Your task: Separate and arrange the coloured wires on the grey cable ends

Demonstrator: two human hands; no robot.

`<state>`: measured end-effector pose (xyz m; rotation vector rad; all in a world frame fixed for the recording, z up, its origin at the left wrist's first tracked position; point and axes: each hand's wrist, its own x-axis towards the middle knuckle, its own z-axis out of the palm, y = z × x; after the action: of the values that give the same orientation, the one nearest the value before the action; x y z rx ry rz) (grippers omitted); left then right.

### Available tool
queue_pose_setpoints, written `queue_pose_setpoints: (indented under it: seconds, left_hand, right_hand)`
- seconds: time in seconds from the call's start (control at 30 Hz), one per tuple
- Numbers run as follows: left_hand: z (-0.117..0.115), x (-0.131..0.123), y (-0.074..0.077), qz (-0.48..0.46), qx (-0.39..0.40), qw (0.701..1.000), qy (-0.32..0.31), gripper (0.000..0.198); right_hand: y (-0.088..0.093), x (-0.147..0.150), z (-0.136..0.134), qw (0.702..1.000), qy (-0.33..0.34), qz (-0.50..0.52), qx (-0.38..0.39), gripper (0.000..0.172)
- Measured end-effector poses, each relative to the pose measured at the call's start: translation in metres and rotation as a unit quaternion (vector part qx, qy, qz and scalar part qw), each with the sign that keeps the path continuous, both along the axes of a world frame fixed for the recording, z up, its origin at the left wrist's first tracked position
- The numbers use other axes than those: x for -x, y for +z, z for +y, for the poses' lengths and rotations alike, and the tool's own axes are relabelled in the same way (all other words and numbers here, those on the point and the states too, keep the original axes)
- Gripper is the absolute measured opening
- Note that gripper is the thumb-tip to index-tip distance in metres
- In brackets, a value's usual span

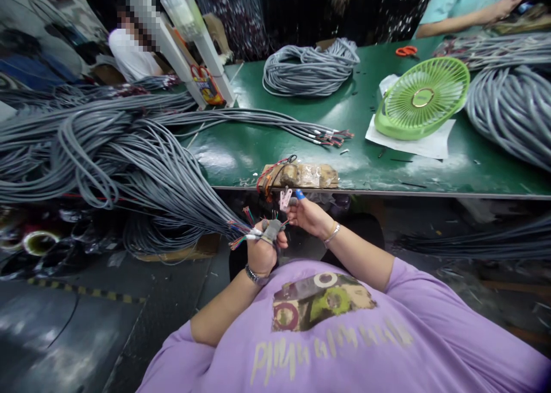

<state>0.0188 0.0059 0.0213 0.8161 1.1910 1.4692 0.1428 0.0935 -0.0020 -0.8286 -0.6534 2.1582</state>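
Note:
My left hand [262, 255] is closed around the end of a grey cable [272, 230], whose thin coloured wires fan out at the tip. More cable ends with white bands and bare coloured wires [241, 232] lie against that hand on its left. My right hand [313, 218] pinches at the thin wires from the held cable, though its fingertips are small and partly hidden. A blue cover [299, 194] sits on one of its fingers. Just beyond these fingers, at the bench edge, is a pink clip [285, 199] shaped like a clothes peg.
A taped block [305, 176] with red and black leads sits at the front edge of the green bench [241, 158]. Grey cable bundles [142, 152] spread at left. A cable coil [307, 69], green fan [424, 97] and orange scissors [407, 51] lie farther back. Two other people work beyond.

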Motion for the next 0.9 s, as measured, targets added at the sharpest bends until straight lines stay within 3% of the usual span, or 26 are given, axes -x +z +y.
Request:
queue_pose_setpoints:
  seconds: [0.17,0.5,0.7,0.9]
  left_hand:
    - [0.012,-0.005,0.002,0.004,0.009,1.0,0.001,0.032]
    - [0.018,-0.008,-0.003,0.018,0.04,0.999,-0.007,0.035]
    - [0.016,-0.007,-0.001,0.015,0.035,0.999,-0.003,0.035]
    - [0.003,0.001,-0.008,0.022,0.038,0.999,-0.01,0.035]
  right_hand:
    - [0.006,0.009,0.006,0.998,0.008,0.039,-0.056,0.05]
    - [0.005,0.021,0.006,0.996,-0.074,0.051,-0.025,0.045]
    - [0.003,0.017,0.003,0.996,-0.043,0.075,0.003,0.048]
    - [0.002,-0.002,-0.001,0.996,0.069,0.047,0.011,0.054]
